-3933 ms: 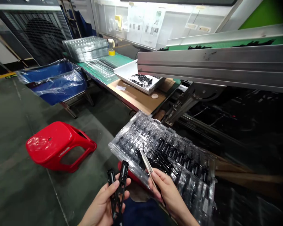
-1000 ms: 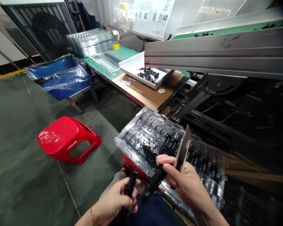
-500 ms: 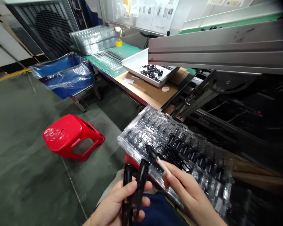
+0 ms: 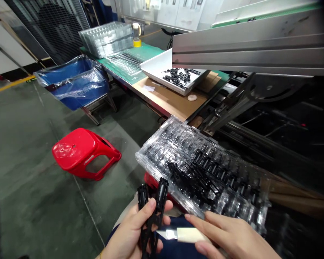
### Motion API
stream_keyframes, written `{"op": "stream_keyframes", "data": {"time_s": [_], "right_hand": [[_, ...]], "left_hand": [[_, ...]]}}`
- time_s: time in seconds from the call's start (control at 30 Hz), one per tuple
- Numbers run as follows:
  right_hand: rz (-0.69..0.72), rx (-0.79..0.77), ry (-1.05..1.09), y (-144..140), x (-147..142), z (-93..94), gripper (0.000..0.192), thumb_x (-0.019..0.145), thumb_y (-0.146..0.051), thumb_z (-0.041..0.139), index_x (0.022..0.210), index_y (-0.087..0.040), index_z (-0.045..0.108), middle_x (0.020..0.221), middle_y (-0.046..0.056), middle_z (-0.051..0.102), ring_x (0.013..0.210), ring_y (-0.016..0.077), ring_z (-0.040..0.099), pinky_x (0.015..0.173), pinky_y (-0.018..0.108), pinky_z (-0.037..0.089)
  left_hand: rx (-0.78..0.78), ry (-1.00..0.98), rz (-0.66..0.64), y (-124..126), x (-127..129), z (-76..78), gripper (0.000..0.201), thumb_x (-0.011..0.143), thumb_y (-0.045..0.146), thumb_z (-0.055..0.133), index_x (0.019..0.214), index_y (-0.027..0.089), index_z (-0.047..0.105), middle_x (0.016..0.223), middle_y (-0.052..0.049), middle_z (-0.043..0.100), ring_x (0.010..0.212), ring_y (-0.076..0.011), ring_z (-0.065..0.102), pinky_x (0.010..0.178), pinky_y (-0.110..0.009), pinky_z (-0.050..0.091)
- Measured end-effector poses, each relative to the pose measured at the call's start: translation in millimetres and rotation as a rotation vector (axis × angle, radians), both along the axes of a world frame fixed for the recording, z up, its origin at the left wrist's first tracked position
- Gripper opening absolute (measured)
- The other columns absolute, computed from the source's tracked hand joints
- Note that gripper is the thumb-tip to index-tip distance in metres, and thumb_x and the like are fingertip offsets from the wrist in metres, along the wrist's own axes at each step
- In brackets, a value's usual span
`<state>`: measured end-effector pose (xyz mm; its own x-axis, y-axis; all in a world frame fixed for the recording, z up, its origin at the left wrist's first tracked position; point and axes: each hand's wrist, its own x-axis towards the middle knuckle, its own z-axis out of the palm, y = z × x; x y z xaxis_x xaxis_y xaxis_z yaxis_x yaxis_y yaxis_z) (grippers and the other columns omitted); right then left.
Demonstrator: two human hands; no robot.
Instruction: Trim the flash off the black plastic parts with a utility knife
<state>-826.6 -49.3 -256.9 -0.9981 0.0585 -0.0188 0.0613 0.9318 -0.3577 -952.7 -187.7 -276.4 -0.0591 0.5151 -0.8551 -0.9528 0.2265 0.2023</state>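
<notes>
While the left hand [image 4: 135,230] clamps its fingers on two black parts [image 4: 161,196] near the clear tray [image 4: 151,167], the right hand [image 4: 232,233] pinches a knife [image 4: 191,235]. The parts look light and stiff, probably fragile where thin; hold them where thicker. Tray and white bin [image 4: 159,62] contain similar pieces.

Sole cam was head-worn, facing fwd & down from above the person's own lap [image 4: 183,250]. L hand [image 4: 132,230] & R hand [image 4: 232,233] were closest, at btm ctr and btm R; a clear tray [image 4: 148,166] came just beyond, nr enough to show compartments. View was wide, taking in a red stool [image 4: 75,147] mid-L, seen from above, a metal rail [image 4: 245,50] upper R, and, farther off, a bench [image 4: 172,104] nr top ctr, edge slanting down to R, plus a dark grille [image 4: 62,32] top L.
</notes>
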Motion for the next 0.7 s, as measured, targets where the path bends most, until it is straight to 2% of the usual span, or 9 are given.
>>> {"op": "stream_keyframes", "data": {"time_s": [0.13,0.3,0.57,0.7], "right_hand": [[-0.001,-0.025,-0.009,3.5,-0.3,3.1,0.027,0.071,-0.035,0.042,0.090,-0.022,0.055,0.062,0.004,0.060,0.046,0.0129,0.053,0.039,0.021,0.041],[0.000,-0.165,-0.059,7.1,0.7,4.7,0.020,0.069,-0.032,0.045,0.084,-0.026,0.056,0.055,0.001,0.057,0.043,0.0110,0.052,0.037,0.020,0.036],[0.054,-0.020,-0.108,8.5,-0.9,9.8,0.018,0.073,-0.032,0.041,0.080,-0.023,0.054,0.060,0.002,0.056,0.046,0.0114,0.049,0.041,0.022,0.033],[0.071,-0.019,-0.177,12.8,-0.3,-0.4,0.014,0.074,-0.029,0.039,0.073,-0.021,0.050,0.061,0.001,0.051,0.051,0.0111,0.047,0.044,0.022,0.032]], "left_hand": [[-0.019,0.020,-0.002,0.6,1.7,-0.4,0.028,0.068,0.030,0.050,0.086,0.009,0.056,0.062,-0.006,0.057,0.032,-0.0059,0.048,0.029,-0.010,0.038],[0.007,0.001,0.100,-2.5,4.9,-3.1,0.035,0.065,0.035,0.053,0.089,0.010,0.054,0.060,-0.008,0.058,0.037,-0.0107,0.052,0.032,-0.017,0.043],[-0.003,-0.021,0.133,-4.7,8.3,-11.8,0.037,0.065,0.037,0.051,0.089,0.009,0.053,0.057,-0.007,0.058,0.038,-0.0115,0.052,0.033,-0.019,0.045],[-0.018,-0.009,0.094,-2.1,7.3,-12.5,0.028,0.067,0.029,0.053,0.085,0.009,0.054,0.057,-0.005,0.057,0.033,-0.0070,0.047,0.032,-0.017,0.044]]}}
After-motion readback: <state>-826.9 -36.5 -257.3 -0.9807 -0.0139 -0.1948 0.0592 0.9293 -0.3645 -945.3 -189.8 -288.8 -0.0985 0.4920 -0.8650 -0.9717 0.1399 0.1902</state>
